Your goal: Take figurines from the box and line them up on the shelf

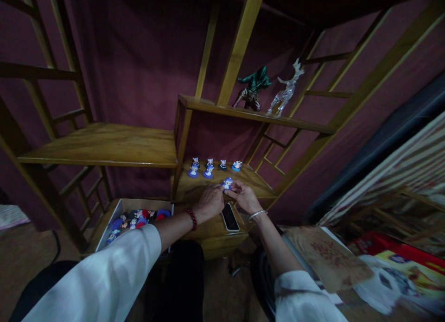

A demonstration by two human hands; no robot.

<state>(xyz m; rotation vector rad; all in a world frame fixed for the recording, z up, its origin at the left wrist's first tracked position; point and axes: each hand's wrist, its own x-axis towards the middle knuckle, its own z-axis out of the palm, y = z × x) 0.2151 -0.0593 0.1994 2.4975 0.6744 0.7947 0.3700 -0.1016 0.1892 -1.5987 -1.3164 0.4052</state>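
"Maroon wall (139,81) behind, wooden shelf (189,188) below. Pinching what?"

"Purple figurine (227,183), between left hand (211,201) and right hand (246,198), near the shelf's front edge; resting or lifted, cannot tell."

"Grip lightly, keep upright, steer clear of the standing figurines (208,172) behind."

We see a loose white left sleeve (104,275) ending well short of the wrist, and behind the left hand (211,202) a bracelet of dark red beads (191,219). The right sleeve (302,294) is white too, creased near its edge, and a slim silvery bracelet (257,214) circles the wrist behind the right hand (246,198). Lower down we make out dark trousers (186,280), their detail lost in shadow.
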